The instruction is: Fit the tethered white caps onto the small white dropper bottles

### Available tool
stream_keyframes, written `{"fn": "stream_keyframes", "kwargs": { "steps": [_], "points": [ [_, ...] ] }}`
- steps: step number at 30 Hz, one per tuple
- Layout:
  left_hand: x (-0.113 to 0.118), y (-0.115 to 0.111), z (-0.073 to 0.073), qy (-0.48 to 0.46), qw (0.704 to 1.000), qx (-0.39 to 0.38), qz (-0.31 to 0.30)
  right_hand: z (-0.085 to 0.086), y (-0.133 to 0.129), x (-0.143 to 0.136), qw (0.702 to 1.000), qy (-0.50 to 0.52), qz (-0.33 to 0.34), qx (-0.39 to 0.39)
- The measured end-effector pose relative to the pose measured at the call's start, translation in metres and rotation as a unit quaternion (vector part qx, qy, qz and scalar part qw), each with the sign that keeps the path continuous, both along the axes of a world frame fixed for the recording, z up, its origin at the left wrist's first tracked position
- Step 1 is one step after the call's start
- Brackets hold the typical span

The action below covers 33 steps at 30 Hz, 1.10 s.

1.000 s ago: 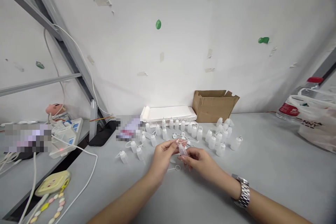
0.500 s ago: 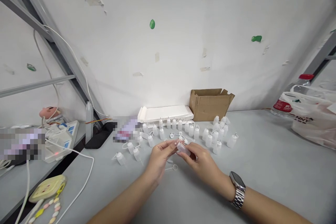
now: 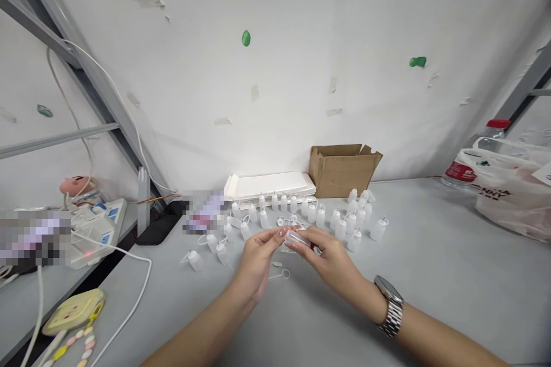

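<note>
Between my hands is a small translucent plastic squeeze bottle, lying tilted. My right hand is closed round its body from the right. The fingertips of my left hand pinch its left end, and whatever lies under those fingers is hidden. Just below the hands, a loose white cap strap with a ring rests on the tabletop. Behind them stand several similar white bottles, such as one to the right of my hands and another to the left.
An open cardboard box and a stack of white flat pieces are against the wall. At right sit a plastic bag and a red-capped bottle. A power strip, a white cable and a yellow case lie at left.
The bottle in my hands has turned to lie more level, and my fingers have shifted slightly on it. The whole view has moved a little.
</note>
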<state>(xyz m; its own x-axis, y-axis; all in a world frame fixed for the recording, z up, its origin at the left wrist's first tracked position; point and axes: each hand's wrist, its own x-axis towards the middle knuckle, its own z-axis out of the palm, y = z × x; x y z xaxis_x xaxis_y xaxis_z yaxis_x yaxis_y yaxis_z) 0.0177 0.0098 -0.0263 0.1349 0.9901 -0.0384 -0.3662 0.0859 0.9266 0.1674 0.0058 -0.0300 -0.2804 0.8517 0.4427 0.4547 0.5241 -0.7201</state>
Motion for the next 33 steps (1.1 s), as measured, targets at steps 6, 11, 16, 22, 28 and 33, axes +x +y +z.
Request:
{"fn": "stream_keyframes", "kwargs": {
  "steps": [6, 11, 16, 22, 28, 33],
  "points": [
    [0.004, -0.002, -0.004, -0.030, 0.999, 0.004, 0.012, 0.000, -0.003, -0.001, 0.996, 0.082, -0.002, -0.033],
    [0.005, -0.005, -0.004, 0.026, 0.998, 0.063, -0.001, 0.016, -0.003, 0.003, 0.966, 0.152, 0.066, -0.197],
    [0.004, -0.006, -0.001, 0.053, 0.997, 0.062, -0.008, 0.020, 0.004, 0.009, 0.904, 0.225, 0.195, -0.306],
    [0.005, -0.008, 0.003, 0.023, 0.997, 0.031, 0.068, 0.012, 0.002, 0.006, 0.952, 0.168, 0.127, -0.222],
    [0.005, -0.010, 0.007, -0.026, 0.999, -0.003, 0.031, -0.006, -0.004, 0.001, 0.975, -0.012, -0.003, 0.222],
    [0.007, -0.013, 0.003, -0.021, 0.999, 0.015, 0.031, -0.011, -0.007, -0.003, 0.922, -0.121, -0.047, 0.365]
  ]
}}
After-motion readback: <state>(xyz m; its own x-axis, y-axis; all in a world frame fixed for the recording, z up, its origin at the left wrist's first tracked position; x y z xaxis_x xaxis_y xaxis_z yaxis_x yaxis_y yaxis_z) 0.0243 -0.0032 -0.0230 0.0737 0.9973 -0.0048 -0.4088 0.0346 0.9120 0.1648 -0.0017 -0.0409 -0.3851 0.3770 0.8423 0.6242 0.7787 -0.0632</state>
